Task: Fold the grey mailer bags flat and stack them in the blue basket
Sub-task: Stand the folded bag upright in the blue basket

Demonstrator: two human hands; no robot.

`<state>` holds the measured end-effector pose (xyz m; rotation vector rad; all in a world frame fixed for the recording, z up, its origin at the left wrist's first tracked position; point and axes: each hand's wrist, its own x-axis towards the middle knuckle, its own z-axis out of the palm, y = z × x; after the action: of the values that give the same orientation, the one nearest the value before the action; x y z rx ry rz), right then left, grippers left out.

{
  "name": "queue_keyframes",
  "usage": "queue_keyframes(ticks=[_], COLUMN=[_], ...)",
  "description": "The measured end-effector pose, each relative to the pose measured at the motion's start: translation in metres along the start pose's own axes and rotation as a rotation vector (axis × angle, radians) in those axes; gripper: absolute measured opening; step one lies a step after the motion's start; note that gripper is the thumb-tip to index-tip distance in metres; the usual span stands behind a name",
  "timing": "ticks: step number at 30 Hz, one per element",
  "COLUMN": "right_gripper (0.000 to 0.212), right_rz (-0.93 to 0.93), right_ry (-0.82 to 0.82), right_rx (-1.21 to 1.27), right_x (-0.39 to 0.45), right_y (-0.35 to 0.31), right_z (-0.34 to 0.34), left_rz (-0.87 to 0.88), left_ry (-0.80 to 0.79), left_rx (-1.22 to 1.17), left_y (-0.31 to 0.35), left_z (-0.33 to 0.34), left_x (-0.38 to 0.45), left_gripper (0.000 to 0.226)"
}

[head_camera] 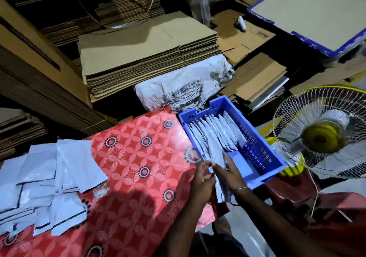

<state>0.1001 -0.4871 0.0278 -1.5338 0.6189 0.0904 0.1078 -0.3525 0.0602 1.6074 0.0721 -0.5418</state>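
The blue basket (263,149) stands at the right edge of the red flowered tabletop, with several folded grey mailer bags (215,129) standing on edge in a row inside it. At the basket's near left corner both hands hold one folded grey mailer bag (216,153) upright, its far end in the basket. My left hand (201,174) pinches its left side. My right hand (229,174) grips its right side, fingers reaching into the basket. A loose pile of unfolded grey mailer bags (49,179) lies at the left of the table.
The red flowered tablecloth (134,157) covers the table. Stacks of flattened cardboard (146,52) rise behind it. A white sack (178,86) lies behind the basket. A wire-caged fan (322,133) stands close to the basket's right side. A red stool (293,193) sits under the basket.
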Motion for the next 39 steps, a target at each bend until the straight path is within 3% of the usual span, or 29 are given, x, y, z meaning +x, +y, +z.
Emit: queue_keyframes(ticks=[1,10,16,19,24,27,33,37,39], right_gripper=[0.063,0.072,0.071,0.068,0.098,0.104,0.096,0.071,0.063], right_rz=[0.011,0.003,0.139,0.171,0.270,0.334,0.396,0.417,0.416], right_ry=[0.006,-0.023,-0.107,-0.147,-0.162,-0.219,-0.268,-0.245,-0.243], right_rx=[-0.013,-0.181,-0.199,-0.242,-0.410,-0.460,-0.550,-0.656,-0.710], right_x=[0.003,0.081,0.107,0.124,0.176,0.186,0.201,0.193,0.194], right_y=[-0.014,-0.026,0.002,0.020,0.105,0.102,0.119,0.097,0.096], right_z=[-0.004,-0.047,-0.052,-0.056,-0.069,-0.074,-0.068,-0.060,-0.059], left_rz=[-0.022,-0.116,-0.186,-0.284,-0.399,-0.476,-0.546,-0.529,-0.535], left_ry=[0.008,0.048,0.073,0.055,0.010,0.046,0.083,0.090,0.042], left_rx=[-0.023,-0.030,0.161,0.150,0.156,0.113,0.087,0.114,0.150], left_y=[0.003,0.031,0.010,0.001,-0.016,-0.024,-0.049,-0.074,-0.082], left_z=[0.007,0.049,0.058,0.064,0.078,0.080,0.084,0.095,0.100], left_x=[0.010,0.092,0.127,0.139,0.162,0.179,0.200,0.210,0.214], left_gripper=[0.048,0.031,0.055,0.057,0.056,0.041,0.044,0.083,0.085])
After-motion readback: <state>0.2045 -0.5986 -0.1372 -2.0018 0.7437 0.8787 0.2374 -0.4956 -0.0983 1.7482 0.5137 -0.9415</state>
